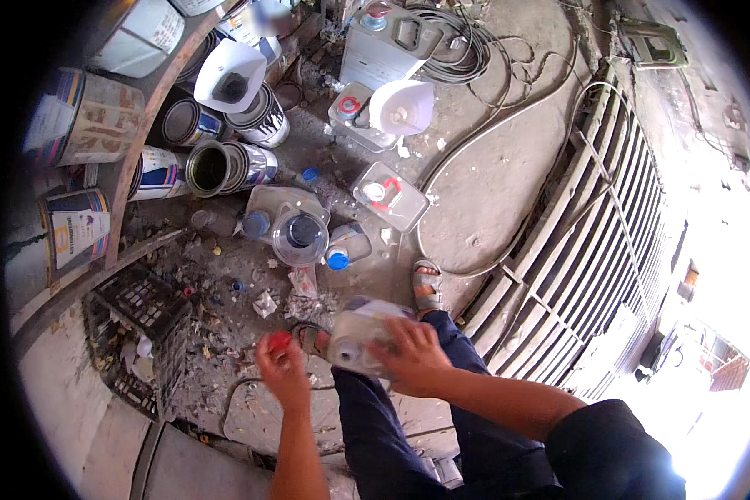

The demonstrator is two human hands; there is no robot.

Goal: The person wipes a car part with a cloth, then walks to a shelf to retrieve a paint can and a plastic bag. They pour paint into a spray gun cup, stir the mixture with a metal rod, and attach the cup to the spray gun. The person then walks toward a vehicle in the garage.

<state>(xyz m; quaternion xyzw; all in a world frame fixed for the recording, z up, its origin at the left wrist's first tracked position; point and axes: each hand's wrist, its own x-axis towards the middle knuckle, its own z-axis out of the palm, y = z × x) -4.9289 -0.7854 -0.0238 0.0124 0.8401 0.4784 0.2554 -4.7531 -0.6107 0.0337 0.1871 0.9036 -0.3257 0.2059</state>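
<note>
Down at the bottom of the frame, your dark trousers [367,429] bend at the knees, bringing you low over the work. And here, just below centre, is the clear jug [360,332], between your two hands, its pale neck turned toward you, probably so the mouth stays within easy reach. Your right hand [412,350] comes across from the lower right, fingers spread and gripping the jug's side, likely to steady it; blur hides the thumb, so you can't tell how far the grip wraps. Out to the left, your left hand [283,371] has its fingers curled on a red cap [280,340], held up and apart from the jug, which seems to keep the neck unobstructed.

Just beyond, your grey sandal [426,287] is planted on the floor, giving you a firm base. Past it, a blue-capped bottle [347,247] sits beside a round clear tub [298,237], and a jug with a red handle [392,197] lies near the middle, perhaps parked within arm's reach. Off left, a black crate [146,321] holds scraps, gathered there, it seems, as rubbish.

Farther up, a white funnel [402,108] rests on another container, and at the top a coiled hose [462,50] is looped, presumably for tidiness.
</note>
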